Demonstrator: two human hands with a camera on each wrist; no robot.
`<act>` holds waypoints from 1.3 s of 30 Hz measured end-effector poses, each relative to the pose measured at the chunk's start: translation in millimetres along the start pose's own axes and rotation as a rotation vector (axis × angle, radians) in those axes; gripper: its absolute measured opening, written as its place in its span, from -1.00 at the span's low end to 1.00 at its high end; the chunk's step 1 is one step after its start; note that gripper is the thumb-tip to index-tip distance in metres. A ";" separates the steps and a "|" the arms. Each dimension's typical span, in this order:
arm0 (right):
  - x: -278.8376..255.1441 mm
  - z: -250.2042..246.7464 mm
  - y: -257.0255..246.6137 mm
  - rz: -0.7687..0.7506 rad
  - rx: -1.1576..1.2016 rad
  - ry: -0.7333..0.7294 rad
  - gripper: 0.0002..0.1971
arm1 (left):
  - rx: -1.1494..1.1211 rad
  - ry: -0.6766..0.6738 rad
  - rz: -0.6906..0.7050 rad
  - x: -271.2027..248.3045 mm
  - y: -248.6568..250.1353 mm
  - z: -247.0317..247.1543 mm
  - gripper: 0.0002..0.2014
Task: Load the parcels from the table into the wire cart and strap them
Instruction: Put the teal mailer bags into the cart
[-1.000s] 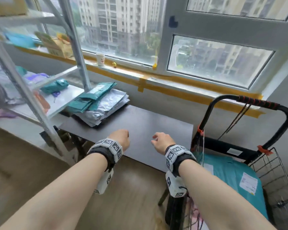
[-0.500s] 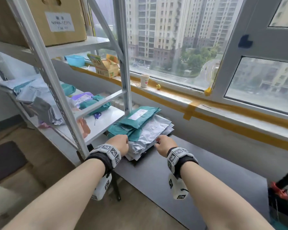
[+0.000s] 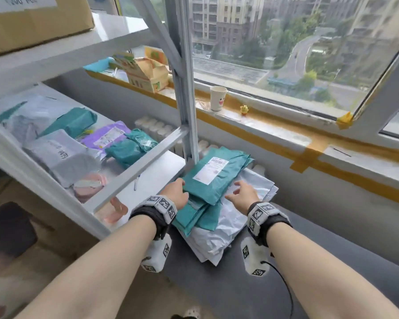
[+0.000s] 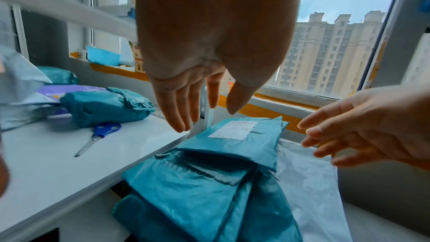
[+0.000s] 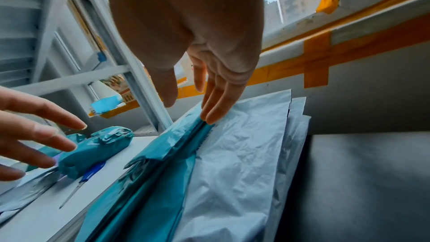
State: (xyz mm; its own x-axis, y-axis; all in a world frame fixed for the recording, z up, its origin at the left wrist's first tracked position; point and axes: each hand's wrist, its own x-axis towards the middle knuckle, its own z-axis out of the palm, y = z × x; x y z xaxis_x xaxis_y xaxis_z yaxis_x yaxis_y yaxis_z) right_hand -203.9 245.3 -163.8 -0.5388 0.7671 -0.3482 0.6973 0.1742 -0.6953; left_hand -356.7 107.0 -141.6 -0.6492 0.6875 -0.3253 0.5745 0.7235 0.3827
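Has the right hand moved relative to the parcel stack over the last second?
Yes. The right hand has moved forward onto the parcel stack on the grey table; a second ago it was short of it, above bare tabletop. Its fingers now touch the stack.

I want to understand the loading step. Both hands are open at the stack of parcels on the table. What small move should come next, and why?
Probably close both hands on the top teal parcel and lift it. The left hand is at its left edge and the right hand at its right edge, fingers straight, gripping nothing yet. It lies uppermost on the stack, above the white parcels, so it should come off freely.
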 end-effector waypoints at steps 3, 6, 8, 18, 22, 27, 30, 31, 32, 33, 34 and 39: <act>23.0 10.7 -2.2 0.091 0.105 0.027 -0.39 | -0.028 -0.049 0.016 38.3 -4.9 2.0 -0.55; 47.6 23.2 -1.1 0.170 0.236 0.062 -0.36 | -0.031 -0.101 0.027 70.9 -9.2 6.6 -0.56; 59.8 29.1 0.9 0.194 0.303 0.118 -0.38 | -0.047 -0.135 0.026 89.2 -12.6 10.8 -0.57; 81.3 39.6 11.9 0.268 0.440 0.289 -0.49 | -0.175 -0.194 0.026 140.3 -20.6 24.6 -0.60; 72.5 29.1 15.3 0.254 0.449 0.291 -0.55 | -0.227 -0.190 0.038 145.9 -15.6 27.2 -0.60; 51.6 14.2 20.1 0.227 0.588 0.206 -0.52 | -0.318 -0.236 0.004 149.0 -4.5 27.5 -0.56; 36.5 11.5 27.6 0.224 0.603 0.225 -0.52 | -0.441 -0.335 -0.091 145.6 -0.9 34.1 -0.57; 31.0 10.9 31.1 0.226 0.617 0.236 -0.52 | -0.482 -0.362 -0.118 142.2 1.0 37.2 -0.60; 24.4 10.1 35.1 0.221 0.627 0.251 -0.52 | -0.529 -0.382 -0.140 138.7 3.1 41.2 -0.61; 17.4 8.9 39.9 0.209 0.636 0.273 -0.52 | -0.579 -0.400 -0.155 134.6 5.5 45.8 -0.60; 9.3 6.9 44.4 0.194 0.638 0.296 -0.53 | -0.624 -0.404 -0.164 129.2 9.2 49.9 -0.58; -37.9 -13.8 79.1 0.166 0.631 0.426 -0.52 | -0.783 -0.347 -0.099 88.6 42.3 64.9 -0.61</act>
State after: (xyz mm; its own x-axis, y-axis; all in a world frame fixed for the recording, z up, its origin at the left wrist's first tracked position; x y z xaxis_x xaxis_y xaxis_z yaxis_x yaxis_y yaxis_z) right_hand -121.7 238.5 -197.0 -0.1338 0.9456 -0.2967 0.2834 -0.2504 -0.9257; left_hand -357.6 202.5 -210.3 -0.4158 0.6958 -0.5857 -0.0689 0.6180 0.7831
